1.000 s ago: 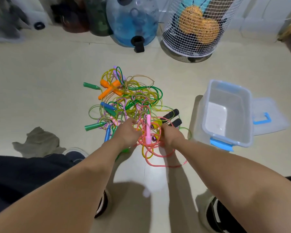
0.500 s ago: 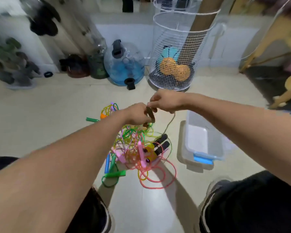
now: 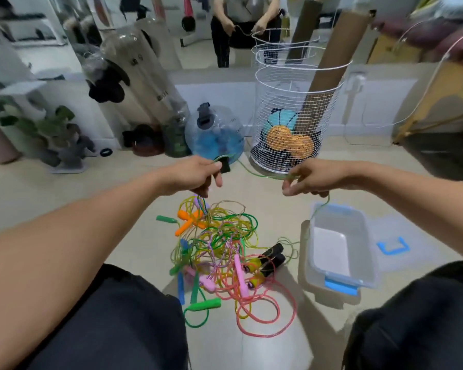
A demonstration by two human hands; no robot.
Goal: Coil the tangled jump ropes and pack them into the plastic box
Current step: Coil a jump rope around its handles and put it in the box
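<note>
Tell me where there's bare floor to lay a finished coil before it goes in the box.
Bare floor lies left of the tangled ropes, beyond the green handle, and behind the pile toward the blue water jug and wire basket. The plastic box itself is empty. It is crowded between the black handles and the box.

Between my left hand (image 3: 195, 175) and right hand (image 3: 309, 178) a thin green rope (image 3: 262, 176) stretched taut, barring the gap at that height. Below it the tangled jump ropes (image 3: 225, 252) covered the floor (image 3: 64, 198) between my knees. The plastic box (image 3: 341, 283) stood open-topped just right of the pile, its mouth unobstructed. Behind the hands, a wire basket (image 3: 292, 108) and a blue jug (image 3: 214, 134) blocked the far side.
</note>
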